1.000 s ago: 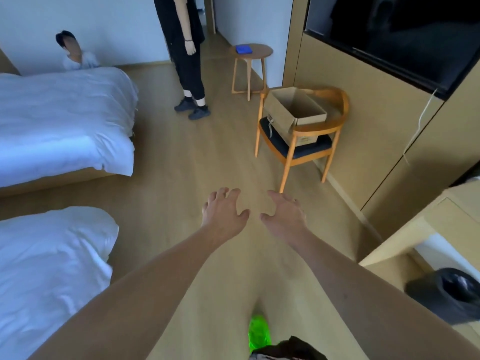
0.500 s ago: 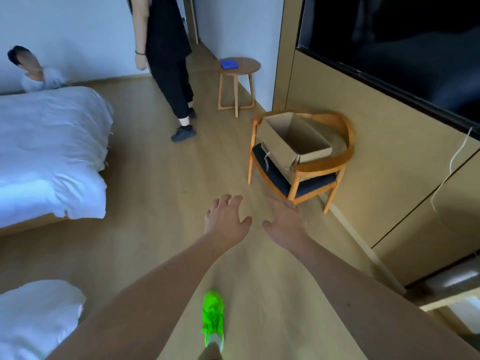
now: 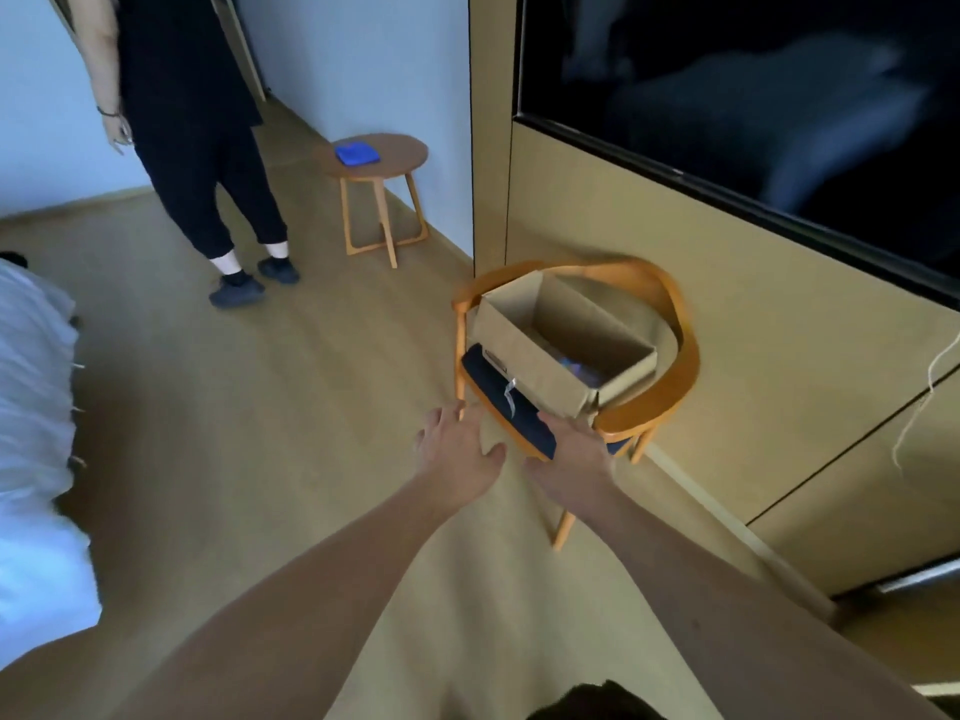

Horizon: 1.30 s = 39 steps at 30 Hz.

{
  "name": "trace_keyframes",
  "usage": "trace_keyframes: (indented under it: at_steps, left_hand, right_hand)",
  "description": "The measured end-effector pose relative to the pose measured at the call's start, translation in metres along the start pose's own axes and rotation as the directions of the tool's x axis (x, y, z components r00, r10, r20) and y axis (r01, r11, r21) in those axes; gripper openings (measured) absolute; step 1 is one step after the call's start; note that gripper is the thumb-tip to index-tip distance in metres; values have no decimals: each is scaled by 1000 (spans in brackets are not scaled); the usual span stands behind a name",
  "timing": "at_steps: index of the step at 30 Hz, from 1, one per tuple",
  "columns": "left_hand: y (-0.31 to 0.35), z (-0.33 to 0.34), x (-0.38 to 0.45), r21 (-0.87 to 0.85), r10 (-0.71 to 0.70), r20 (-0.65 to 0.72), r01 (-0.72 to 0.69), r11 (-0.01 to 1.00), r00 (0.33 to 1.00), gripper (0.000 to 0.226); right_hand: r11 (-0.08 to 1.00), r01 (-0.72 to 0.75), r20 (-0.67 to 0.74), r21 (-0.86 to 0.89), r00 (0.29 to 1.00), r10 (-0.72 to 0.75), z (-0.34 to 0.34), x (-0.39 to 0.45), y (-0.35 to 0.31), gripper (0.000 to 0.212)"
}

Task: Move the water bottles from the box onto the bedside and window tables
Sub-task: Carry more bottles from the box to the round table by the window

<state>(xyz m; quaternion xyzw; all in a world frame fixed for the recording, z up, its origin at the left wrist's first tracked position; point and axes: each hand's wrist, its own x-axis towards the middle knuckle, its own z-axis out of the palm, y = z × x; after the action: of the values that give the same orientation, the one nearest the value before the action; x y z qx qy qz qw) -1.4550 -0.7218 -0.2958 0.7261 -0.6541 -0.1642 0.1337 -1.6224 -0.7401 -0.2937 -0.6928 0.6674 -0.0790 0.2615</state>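
Head view: both arms extend forward, and the left hand [image 3: 460,449] and right hand [image 3: 571,459] hang with fingers relaxed and spread, each grip empty. The cardboard box [image 3: 558,345] sits open-topped on the seat of a wooden armchair [image 3: 670,376] against the wall panel, just beyond the fingertips. A faint bluish glint at the box floor is probably the water bottles [image 3: 582,368]; count and orientation cannot be told. Recommended procedure: step close to the chair front, lower one hand straight through the open top, and close the grip round a bottle body rather than its cap. Avoid pushing the box, which overhangs the seat slightly. A round side table [image 3: 400,155] stands farther along the wall.
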Motion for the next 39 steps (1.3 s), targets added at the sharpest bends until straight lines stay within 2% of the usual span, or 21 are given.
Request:
trace_keyframes:
  at_steps: [4,9,12,14,19,24,27,33,35,39]
  left_hand:
    - [-10,6,70,0,30,42,-30,1000,999,65]
    - [-12,18,180,23,73,43,-74,997,996,62]
    - [-8,27,242,38,84,78,-87,995,993,59]
    - [-3,33,281,57,97,122,-104,993,988,56]
    - [13,44,370,66,123,177,-136,988,976,61]
    - [31,66,427,63,166,296,-192,979,941,64]
    - [35,86,462,72,186,363,-227,971,913,63]
    - [39,136,529,62,312,517,-399,915,797,62]
    - [39,155,549,50,351,576,-460,886,738,62]
    - [38,191,587,20,387,677,-541,841,626,60]
  right_hand:
    - [998,-49,5,31,999,49,-1,64,-7,61]
    - [996,-86,-26,20,996,86,-2,165,-4,67]
    - [996,-86,7,39,996,86,-8,227,0,58]
    - [988,-132,12,81,991,132,-14,263,4,56]
    - [954,-257,68,155,966,250,-18,333,24,70]
    - [897,-393,94,204,919,382,-11,379,44,69]
    - [846,-477,124,238,879,460,-6,400,56,66]
    - [704,-659,202,264,752,627,14,439,73,71]
    - [627,-721,224,293,690,688,24,453,76,69]
    - [405,-822,293,401,534,793,46,483,85,59]
